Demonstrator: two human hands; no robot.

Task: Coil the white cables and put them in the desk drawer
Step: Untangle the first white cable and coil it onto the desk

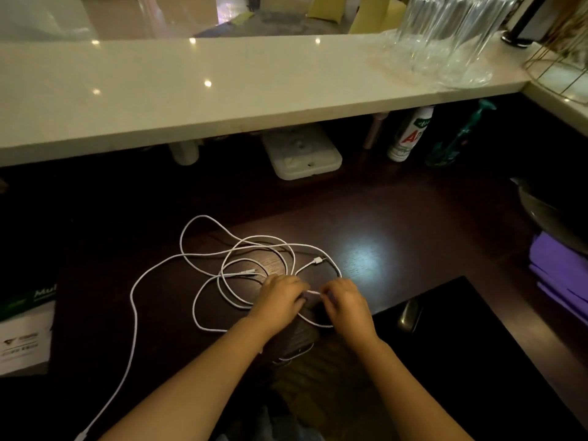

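Observation:
White cables lie in loose tangled loops on the dark wooden desk. One strand trails off the desk's front left toward the bottom edge of the view. A plug end rests just beyond my hands. My left hand and my right hand sit close together at the loops' near right side. Both pinch a short stretch of white cable between their fingertips. To the right of my right hand is a dark drawer front with a metal handle; whether it is open I cannot tell.
A pale stone counter overhangs the desk's back, with clear glassware on it. Under it stand a white power strip, a spray can and a teal bottle. A paper box sits left, purple folded cloth right.

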